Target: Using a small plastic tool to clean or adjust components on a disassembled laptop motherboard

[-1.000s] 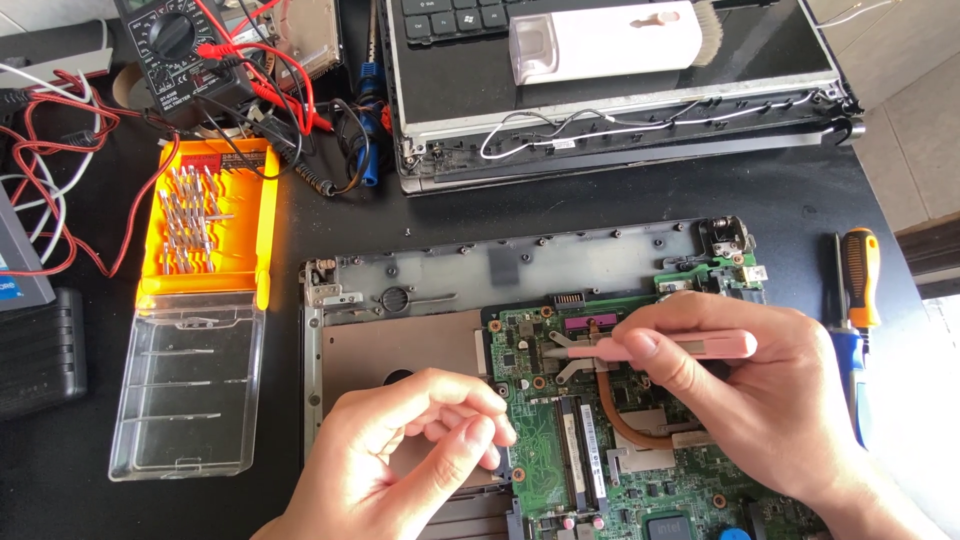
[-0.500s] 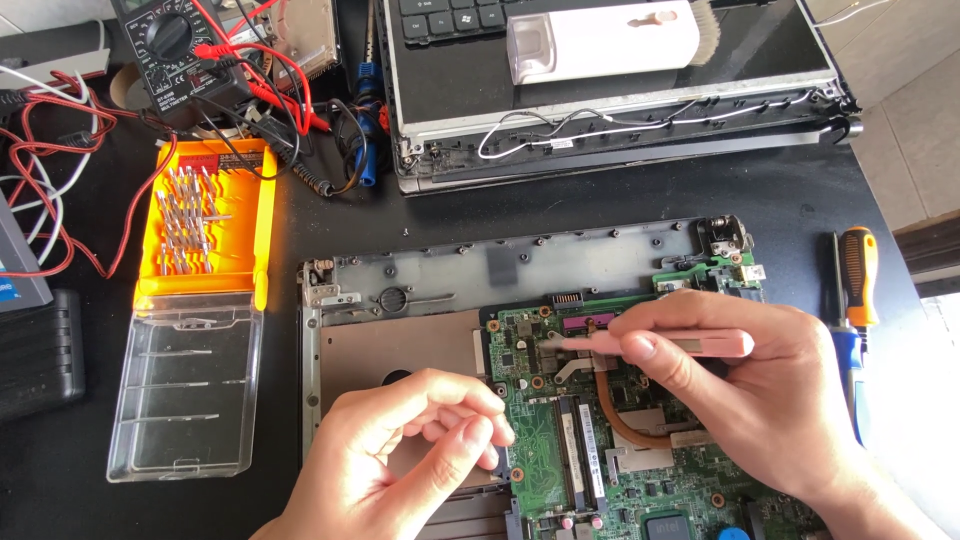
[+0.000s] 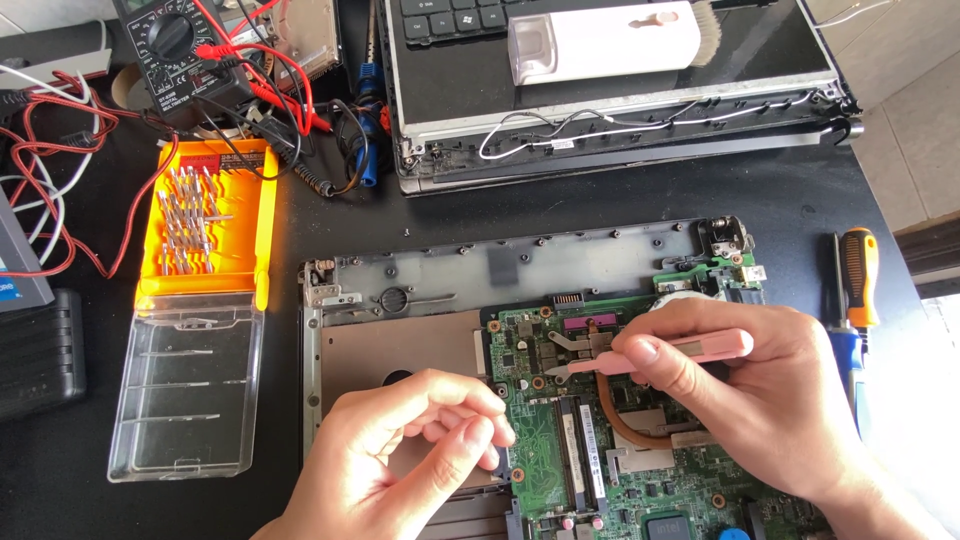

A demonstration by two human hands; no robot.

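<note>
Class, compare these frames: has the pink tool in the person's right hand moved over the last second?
No. The pink tool in the right hand lies at the same spot against the copper heat pipe on the green circuit board.

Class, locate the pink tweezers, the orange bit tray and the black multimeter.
Pink tweezers [image 3: 700, 348], head view, on the handle end.
Orange bit tray [image 3: 262, 225], head view, right rim.
Black multimeter [image 3: 165, 40], head view, on its dial.

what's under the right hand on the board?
Under the right hand: green motherboard and a copper heat pipe curving beneath the pink tweezers. Its far end is hidden by the palm.
</note>
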